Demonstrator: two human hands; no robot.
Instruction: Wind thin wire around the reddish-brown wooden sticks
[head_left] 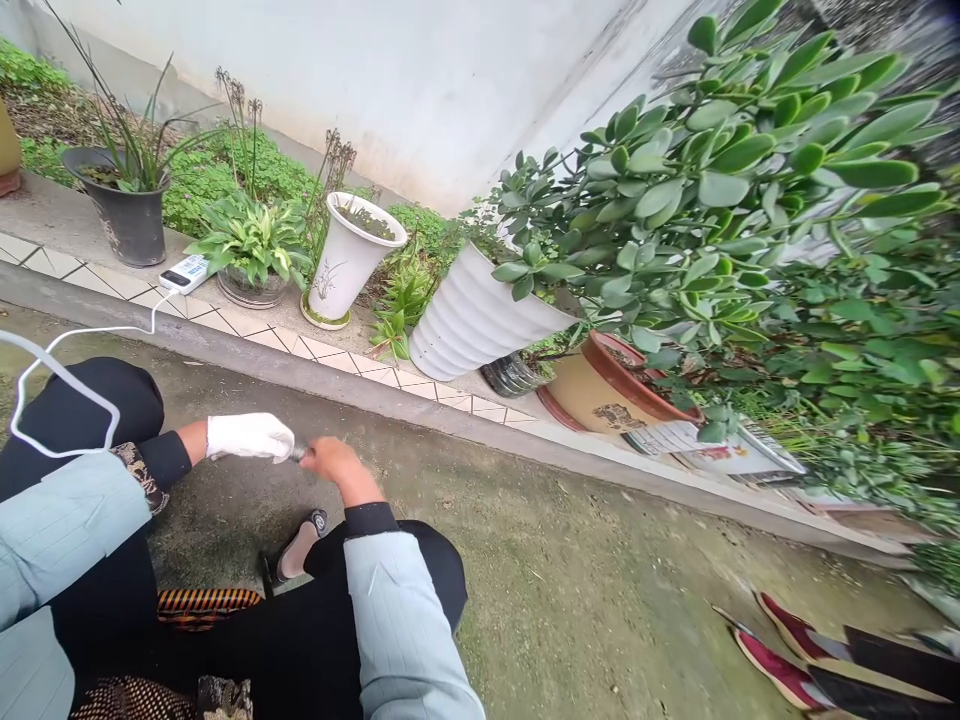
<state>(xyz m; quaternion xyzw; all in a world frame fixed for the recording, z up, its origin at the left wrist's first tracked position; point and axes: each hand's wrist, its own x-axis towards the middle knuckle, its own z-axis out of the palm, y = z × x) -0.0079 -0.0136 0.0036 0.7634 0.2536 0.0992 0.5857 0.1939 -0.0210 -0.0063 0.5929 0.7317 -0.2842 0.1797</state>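
My left hand (250,437) wears a white glove and is closed around a small dark object that I cannot make out. Its tip sticks out towards my bare right hand (330,461), whose fingers are curled against that same object. Both hands meet low over the mossy concrete ground (600,560), in front of my knees in black trousers. I wear pale blue sleeves, and my foot in a black shoe (300,545) shows below the hands.
A tiled ledge (247,335) holds a black pot (127,215), a tall white pot (349,260), a tipped ribbed white pot (469,320), a brown pot (600,390) with a jade plant (720,170), and a white device (184,272) with a cable. Another person's red shoes (780,650) are at lower right.
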